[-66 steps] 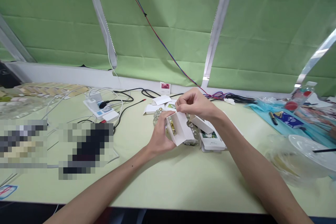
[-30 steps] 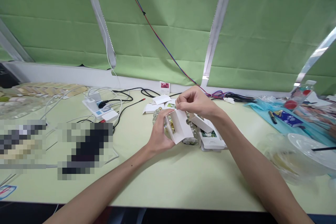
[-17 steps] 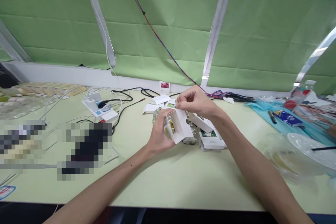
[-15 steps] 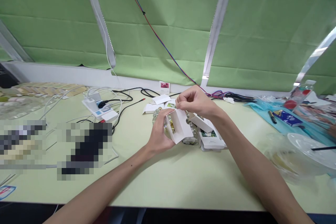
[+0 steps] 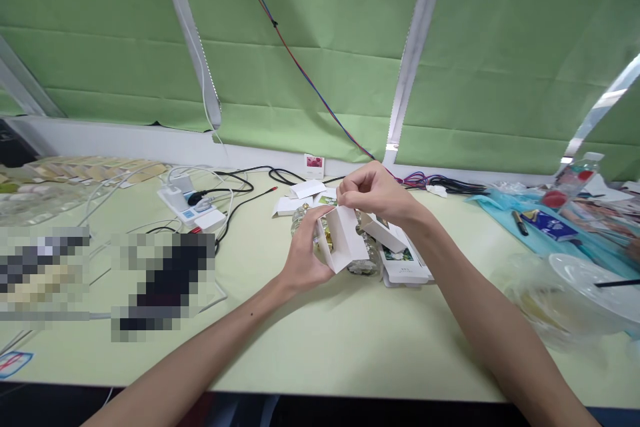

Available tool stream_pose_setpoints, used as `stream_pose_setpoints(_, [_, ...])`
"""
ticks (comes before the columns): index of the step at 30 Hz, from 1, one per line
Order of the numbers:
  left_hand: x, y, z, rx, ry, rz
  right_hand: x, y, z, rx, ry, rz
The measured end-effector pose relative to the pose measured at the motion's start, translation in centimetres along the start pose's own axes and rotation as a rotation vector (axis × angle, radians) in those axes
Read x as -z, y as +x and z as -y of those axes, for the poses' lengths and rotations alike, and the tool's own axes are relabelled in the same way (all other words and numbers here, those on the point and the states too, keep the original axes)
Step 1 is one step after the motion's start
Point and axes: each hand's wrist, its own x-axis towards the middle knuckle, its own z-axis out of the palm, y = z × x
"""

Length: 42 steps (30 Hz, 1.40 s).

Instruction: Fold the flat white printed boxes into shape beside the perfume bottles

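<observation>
A small white cardboard box (image 5: 349,238) with an open end is held tilted above the table by my left hand (image 5: 306,255), its fingers and thumb around the sides. My right hand (image 5: 373,195) is closed in a pinch at the box's upper edge; what lies between its fingertips is hidden. Behind the box, glossy clear-and-gold packed items (image 5: 300,215) show partly. To the right lie white boxes with a green flower print (image 5: 406,272). More flattened white boxes (image 5: 295,203) rest behind my hands.
A white power strip (image 5: 190,210) with plugs and tangled cables spreads at the left. On the right are a plastic bowl with a lid (image 5: 595,287), a blue packet (image 5: 547,225), a black marker (image 5: 519,223) and a bottle (image 5: 583,170). A small picture box (image 5: 315,166) stands by the wall.
Almost nothing differs. The view has shifted very slightly, and both hands keep nearly the same pose at the white box.
</observation>
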Motion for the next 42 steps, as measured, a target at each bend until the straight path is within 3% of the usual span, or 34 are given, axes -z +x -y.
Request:
stream_pose_setpoints(32, [0.2, 0.1, -0.2, -0.01, 0.007, 0.016, -0.3, -0.1, 0.1, -0.015, -0.088, 0.012])
stream_pose_setpoints(42, [0.2, -0.1, -0.1, -0.02, 0.069, -0.1, -0.9, 0.1, 0.5, -0.054, -0.186, -0.146])
